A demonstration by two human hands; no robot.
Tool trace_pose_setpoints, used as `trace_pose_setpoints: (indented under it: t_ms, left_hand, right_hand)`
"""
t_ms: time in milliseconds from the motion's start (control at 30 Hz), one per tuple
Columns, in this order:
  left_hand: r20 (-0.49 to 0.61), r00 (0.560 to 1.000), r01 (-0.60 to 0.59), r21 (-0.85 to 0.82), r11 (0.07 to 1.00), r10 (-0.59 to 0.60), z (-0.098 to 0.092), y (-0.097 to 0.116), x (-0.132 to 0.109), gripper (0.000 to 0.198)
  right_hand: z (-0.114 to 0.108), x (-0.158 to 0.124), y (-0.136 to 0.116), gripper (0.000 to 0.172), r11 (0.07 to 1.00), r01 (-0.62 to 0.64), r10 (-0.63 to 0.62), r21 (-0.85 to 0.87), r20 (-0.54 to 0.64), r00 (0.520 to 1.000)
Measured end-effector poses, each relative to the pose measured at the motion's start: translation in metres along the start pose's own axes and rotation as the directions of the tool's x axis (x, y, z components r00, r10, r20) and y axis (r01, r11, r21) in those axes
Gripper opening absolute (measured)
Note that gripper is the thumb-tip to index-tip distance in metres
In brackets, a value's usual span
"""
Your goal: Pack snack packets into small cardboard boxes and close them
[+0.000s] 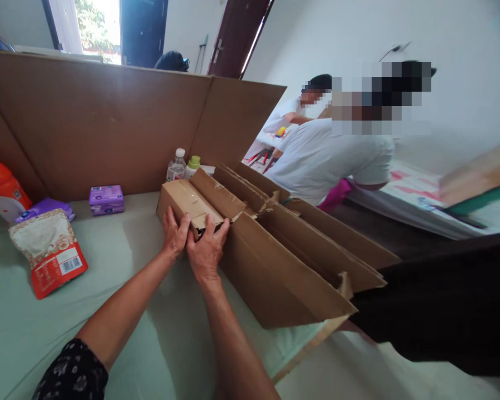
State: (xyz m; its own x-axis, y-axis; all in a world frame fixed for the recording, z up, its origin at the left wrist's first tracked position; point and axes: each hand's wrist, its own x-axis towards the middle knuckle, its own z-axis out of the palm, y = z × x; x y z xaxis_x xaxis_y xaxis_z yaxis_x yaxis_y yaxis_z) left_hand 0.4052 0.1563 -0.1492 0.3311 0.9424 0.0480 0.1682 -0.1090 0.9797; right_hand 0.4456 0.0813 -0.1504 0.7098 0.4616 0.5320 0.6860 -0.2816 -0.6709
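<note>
Both of my hands are on a small brown cardboard box [185, 197]. My left hand [176, 233] presses against its near side, fingers bent around the edge. Beside it my right hand [207, 244] grips the near right corner, its fingertips over the top edge. A dark gap shows at that corner; the box's inside is hidden. Touching its right side stands a larger open cardboard box [283, 266] split by upright dividers. Behind the small box are a clear bottle with a white cap [176, 165] and a container with a green cap [194, 163].
On the green-covered table [120, 255] lie a red and white pouch [52, 250], purple packs [106, 199] and an orange bottle [2, 183]. A tall cardboard panel [120, 122] closes off the back. Another person [320, 155] sits close on the right, with one more beyond.
</note>
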Motion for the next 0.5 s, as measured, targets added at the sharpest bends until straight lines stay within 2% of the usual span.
trace_pose_setpoints:
  t_ms: [267,400,500]
  left_hand:
    - [0.038,0.997,0.062,-0.04,0.997,-0.061,0.001,0.005,0.007,0.087]
    - [0.072,0.99,0.122,-0.037,0.992,-0.119,0.0,0.007,0.0,0.089]
    - [0.119,0.984,0.133,-0.022,0.991,-0.129,-0.01,0.008,-0.019,0.085]
  right_hand:
    - [0.013,-0.019,0.015,0.084,0.995,0.066,-0.066,0.069,-0.005,0.998]
    - [0.011,-0.047,0.027,0.082,0.995,0.09,-0.092,0.044,0.062,0.994]
    - [0.003,-0.076,0.034,0.079,0.993,0.089,-0.1,0.082,0.134,0.986]
